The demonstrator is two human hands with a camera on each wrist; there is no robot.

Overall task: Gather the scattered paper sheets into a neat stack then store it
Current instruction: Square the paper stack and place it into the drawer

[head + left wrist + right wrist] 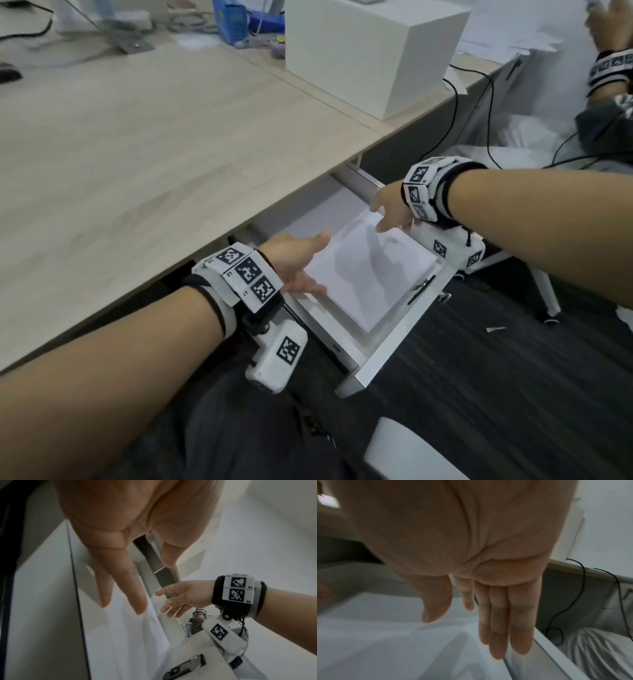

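Note:
A neat stack of white paper sheets (370, 274) lies flat inside an open white drawer (387, 356) under the desk edge. My left hand (298, 263) hovers at the stack's left side, fingers straight and spread, holding nothing. My right hand (388, 209) hangs over the stack's far right corner, fingers straight and together, also empty. In the left wrist view my left fingers (123, 582) point down at the paper (120, 635) and the right hand (180, 596) shows beyond. The right wrist view shows my right fingers (503, 628) just above the sheets (393, 642) beside the drawer's wall (547, 649).
The wooden desk top (137, 154) carries a white box (373, 51) and cables at the back. Another person's hand (609, 31) with a wristband sits at the top right over loose papers. A dark carpet lies below, and a white chair base (544, 291) stands at the right.

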